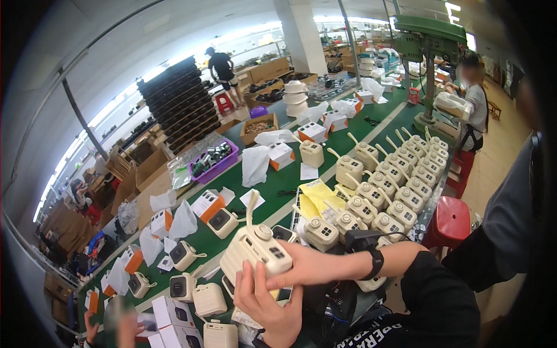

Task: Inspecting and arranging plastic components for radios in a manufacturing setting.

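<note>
Both my hands hold one cream-coloured, box-shaped device (246, 258) with a round knob, dark square buttons on its top and a strap loop standing up. My left hand (272, 307) closes on its lower side with the fingers against the ribbed body. From the right, my right hand (316, 264), a black band on its wrist, grips the end by the buttons. Beyond it on the green bench lies a similar device (222, 223) with a dark front panel. Closer in stand more cream devices (209, 300). The undersides of my fingers are partly hidden.
Rows of cream devices (400, 174) fill the right side of the bench, beside yellow sheets (316, 200). White-and-orange boxes (208, 204) and a purple basket (214, 162) of parts lie farther left. A green drill press (429, 40) and red stool (449, 220) stand right. Another person's hands (125, 325) are lower left.
</note>
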The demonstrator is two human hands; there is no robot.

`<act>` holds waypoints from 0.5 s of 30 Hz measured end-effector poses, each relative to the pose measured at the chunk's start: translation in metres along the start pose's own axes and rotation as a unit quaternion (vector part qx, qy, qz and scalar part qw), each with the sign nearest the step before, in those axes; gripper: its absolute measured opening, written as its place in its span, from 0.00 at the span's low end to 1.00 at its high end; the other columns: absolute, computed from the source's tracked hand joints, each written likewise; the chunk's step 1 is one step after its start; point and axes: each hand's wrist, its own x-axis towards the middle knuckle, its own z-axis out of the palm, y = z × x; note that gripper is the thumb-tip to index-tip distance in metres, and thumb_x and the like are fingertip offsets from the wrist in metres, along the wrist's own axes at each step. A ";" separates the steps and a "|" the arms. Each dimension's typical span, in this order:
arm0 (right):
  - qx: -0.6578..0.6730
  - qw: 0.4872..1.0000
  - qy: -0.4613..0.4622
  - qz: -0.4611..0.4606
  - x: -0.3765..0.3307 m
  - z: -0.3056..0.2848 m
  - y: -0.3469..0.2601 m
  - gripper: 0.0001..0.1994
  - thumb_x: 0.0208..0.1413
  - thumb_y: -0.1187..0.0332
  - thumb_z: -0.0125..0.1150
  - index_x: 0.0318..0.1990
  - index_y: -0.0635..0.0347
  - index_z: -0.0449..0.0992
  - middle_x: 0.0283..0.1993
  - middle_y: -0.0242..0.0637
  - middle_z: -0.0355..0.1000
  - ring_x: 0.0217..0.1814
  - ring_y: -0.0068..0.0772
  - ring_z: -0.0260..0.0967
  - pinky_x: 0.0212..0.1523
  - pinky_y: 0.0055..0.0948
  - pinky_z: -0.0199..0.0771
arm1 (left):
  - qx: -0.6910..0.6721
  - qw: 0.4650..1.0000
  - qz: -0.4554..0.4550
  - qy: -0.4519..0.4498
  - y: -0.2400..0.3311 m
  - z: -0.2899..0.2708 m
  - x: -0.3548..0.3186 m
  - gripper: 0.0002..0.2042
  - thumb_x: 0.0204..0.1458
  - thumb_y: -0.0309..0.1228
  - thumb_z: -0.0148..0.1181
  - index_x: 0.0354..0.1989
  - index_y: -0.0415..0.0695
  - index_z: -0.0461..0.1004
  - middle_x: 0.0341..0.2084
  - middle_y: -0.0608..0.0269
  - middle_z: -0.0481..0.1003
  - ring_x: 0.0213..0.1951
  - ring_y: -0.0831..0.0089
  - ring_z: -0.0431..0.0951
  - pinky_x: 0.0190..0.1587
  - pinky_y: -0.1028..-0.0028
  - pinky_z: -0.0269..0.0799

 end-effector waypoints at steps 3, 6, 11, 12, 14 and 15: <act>0.023 0.999 -0.039 0.001 -0.002 -0.025 -0.005 0.31 0.41 0.67 0.67 0.52 0.66 0.60 0.45 0.37 0.68 0.47 0.23 0.64 0.47 0.23 0.66 | -0.086 0.992 0.026 -0.090 -0.008 -0.016 0.005 0.29 0.49 0.41 0.55 0.54 0.35 0.57 0.50 0.47 0.63 0.51 0.58 0.64 0.53 0.62 0.57; -0.038 0.994 -0.099 -0.001 -0.016 -0.043 -0.019 0.31 0.40 0.66 0.67 0.52 0.67 0.60 0.46 0.37 0.68 0.47 0.23 0.64 0.48 0.24 0.66 | -0.318 0.928 -0.195 -0.008 -0.019 -0.020 0.009 0.37 0.41 0.43 0.62 0.56 0.33 0.55 0.53 0.49 0.60 0.56 0.61 0.57 0.56 0.62 0.53; -0.031 0.983 -0.175 0.037 -0.042 -0.037 -0.029 0.34 0.39 0.66 0.68 0.54 0.67 0.58 0.48 0.39 0.66 0.50 0.25 0.62 0.50 0.24 0.64 | -0.545 0.738 -0.311 -0.247 -0.030 -0.016 0.009 0.38 0.44 0.47 0.58 0.56 0.30 0.53 0.48 0.52 0.65 0.49 0.67 0.67 0.51 0.73 0.59; -0.041 0.985 -0.162 0.039 -0.047 -0.035 -0.030 0.34 0.39 0.66 0.68 0.54 0.67 0.58 0.48 0.39 0.66 0.50 0.25 0.62 0.50 0.24 0.64 | -0.548 0.734 -0.309 -0.255 -0.029 -0.016 0.007 0.38 0.44 0.47 0.58 0.56 0.30 0.53 0.48 0.52 0.65 0.49 0.67 0.67 0.51 0.73 0.59; 0.066 0.992 -0.087 0.058 -0.058 -0.027 -0.030 0.36 0.40 0.67 0.67 0.56 0.67 0.55 0.51 0.40 0.63 0.51 0.27 0.62 0.51 0.25 0.64 | -0.539 0.757 -0.309 -0.203 -0.027 -0.017 0.002 0.35 0.45 0.45 0.57 0.55 0.31 0.54 0.46 0.52 0.66 0.47 0.68 0.68 0.50 0.73 0.61; 0.100 0.993 -0.056 -0.002 -0.063 -0.021 -0.028 0.35 0.45 0.69 0.63 0.59 0.64 0.51 0.55 0.42 0.57 0.53 0.28 0.60 0.51 0.26 0.64 | -0.557 0.756 -0.296 -0.175 -0.025 -0.016 0.000 0.31 0.48 0.41 0.55 0.55 0.31 0.54 0.46 0.51 0.66 0.46 0.68 0.69 0.49 0.73 0.62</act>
